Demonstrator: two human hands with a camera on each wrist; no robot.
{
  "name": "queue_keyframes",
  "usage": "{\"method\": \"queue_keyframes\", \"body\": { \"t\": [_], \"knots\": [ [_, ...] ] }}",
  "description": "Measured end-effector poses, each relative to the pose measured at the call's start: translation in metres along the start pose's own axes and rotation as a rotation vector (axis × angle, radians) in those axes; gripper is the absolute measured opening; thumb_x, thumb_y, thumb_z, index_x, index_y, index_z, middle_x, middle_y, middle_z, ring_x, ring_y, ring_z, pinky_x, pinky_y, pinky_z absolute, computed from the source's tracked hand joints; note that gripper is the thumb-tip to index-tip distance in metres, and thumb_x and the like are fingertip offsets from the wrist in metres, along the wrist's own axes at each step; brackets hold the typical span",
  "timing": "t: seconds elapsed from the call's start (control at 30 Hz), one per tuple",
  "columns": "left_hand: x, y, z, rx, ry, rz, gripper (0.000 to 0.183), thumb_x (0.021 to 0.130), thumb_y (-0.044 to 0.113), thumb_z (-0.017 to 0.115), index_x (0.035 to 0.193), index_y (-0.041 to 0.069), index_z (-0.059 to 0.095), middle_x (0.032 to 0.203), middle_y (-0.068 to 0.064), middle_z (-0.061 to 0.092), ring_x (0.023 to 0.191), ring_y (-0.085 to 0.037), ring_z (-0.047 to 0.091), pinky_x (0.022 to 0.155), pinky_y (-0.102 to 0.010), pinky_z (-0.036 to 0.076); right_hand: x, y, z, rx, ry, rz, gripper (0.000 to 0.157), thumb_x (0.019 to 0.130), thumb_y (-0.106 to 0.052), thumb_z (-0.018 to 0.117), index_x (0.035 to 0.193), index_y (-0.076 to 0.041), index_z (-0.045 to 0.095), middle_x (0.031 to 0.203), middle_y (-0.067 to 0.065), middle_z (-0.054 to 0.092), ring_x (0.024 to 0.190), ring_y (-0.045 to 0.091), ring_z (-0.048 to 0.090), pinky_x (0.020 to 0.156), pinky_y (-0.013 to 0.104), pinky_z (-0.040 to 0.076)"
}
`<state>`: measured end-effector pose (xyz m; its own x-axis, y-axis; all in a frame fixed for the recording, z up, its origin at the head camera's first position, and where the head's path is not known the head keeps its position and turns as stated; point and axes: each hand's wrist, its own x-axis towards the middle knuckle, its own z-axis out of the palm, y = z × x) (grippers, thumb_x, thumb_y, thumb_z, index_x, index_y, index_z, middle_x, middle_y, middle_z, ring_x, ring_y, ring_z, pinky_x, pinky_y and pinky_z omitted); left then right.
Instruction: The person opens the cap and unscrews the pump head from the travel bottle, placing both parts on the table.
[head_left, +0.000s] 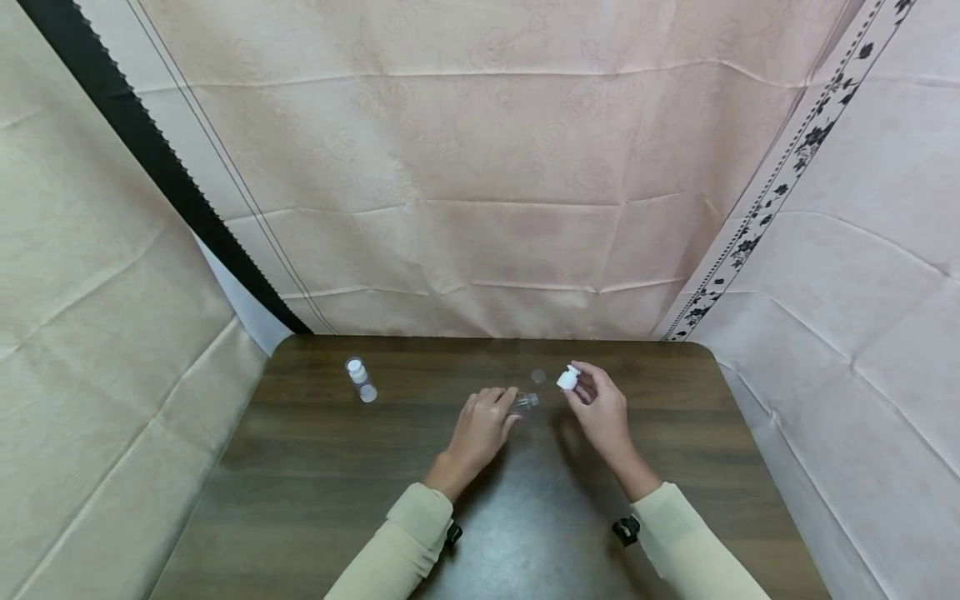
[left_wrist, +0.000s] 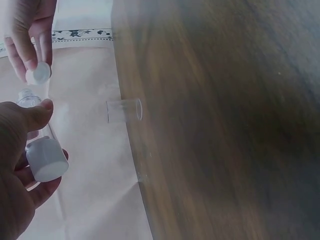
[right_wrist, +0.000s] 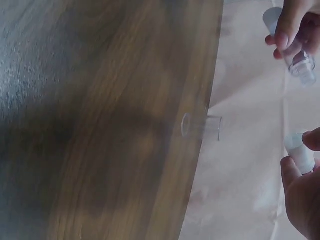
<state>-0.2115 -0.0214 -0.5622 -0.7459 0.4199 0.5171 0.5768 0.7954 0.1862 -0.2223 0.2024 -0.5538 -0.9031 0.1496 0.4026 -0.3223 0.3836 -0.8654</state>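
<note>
My left hand (head_left: 483, 423) grips a small clear bottle (head_left: 524, 402) with a white base (left_wrist: 47, 160). The bare transparent neck (right_wrist: 305, 72) of this bottle points toward my right hand. Pinched between the thumb and fingers of my right hand (head_left: 602, 414) is a white bottle top (head_left: 568, 378), apart from the bottle; its small nozzle-like end shows in the head view. A clear cylindrical cap (head_left: 538, 376) stands on the table just beyond the two hands, touched by neither.
A second small bottle (head_left: 362, 381) with a white top and base is at the back left of the wooden table (head_left: 315, 483). Pale cloth (head_left: 480, 167) hangs behind the far edge and along both sides. Dark devices are strapped at both wrists.
</note>
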Motion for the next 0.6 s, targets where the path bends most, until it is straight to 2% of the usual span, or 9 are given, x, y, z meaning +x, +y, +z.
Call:
{"method": "queue_keyframes", "body": {
  "t": [0.13, 0.4, 0.6],
  "knots": [
    [-0.001, -0.003, 0.0, -0.017, -0.007, 0.002, 0.044, 0.09, 0.025, 0.082, 0.129, 0.009, 0.07, 0.112, -0.008, 0.073, 0.102, -0.021, 0.07, 0.084, -0.036, 0.058, 0.006, 0.006, -0.002, -0.033, -0.027, -0.02, 0.043, 0.083, 0.013, 0.077, 0.124, 0.005, 0.067, 0.12, 0.024, 0.07, 0.107, 0.039, 0.071, 0.087, 0.017, 0.055],
    [-0.003, -0.005, -0.004, -0.028, -0.036, 0.003, 0.041, 0.093, 0.026, 0.079, 0.13, 0.011, 0.069, 0.114, -0.008, 0.071, 0.104, -0.02, 0.069, 0.087, -0.036, 0.058, 0.018, 0.019, -0.004, -0.158, -0.115, -0.012, 0.041, 0.085, 0.008, 0.078, 0.124, 0.003, 0.068, 0.124, 0.02, 0.064, 0.111, 0.035, 0.071, 0.09, 0.036, 0.059],
    [-0.005, -0.006, -0.005, -0.047, -0.022, 0.001, 0.042, 0.09, 0.022, 0.081, 0.129, 0.01, 0.07, 0.113, -0.008, 0.07, 0.104, -0.021, 0.068, 0.087, -0.037, 0.058, 0.025, 0.03, -0.007, -0.227, -0.189, 0.027, 0.042, 0.087, 0.007, 0.077, 0.127, 0.001, 0.067, 0.126, 0.02, 0.064, 0.111, 0.036, 0.071, 0.089, 0.037, 0.06]
  ]
}}
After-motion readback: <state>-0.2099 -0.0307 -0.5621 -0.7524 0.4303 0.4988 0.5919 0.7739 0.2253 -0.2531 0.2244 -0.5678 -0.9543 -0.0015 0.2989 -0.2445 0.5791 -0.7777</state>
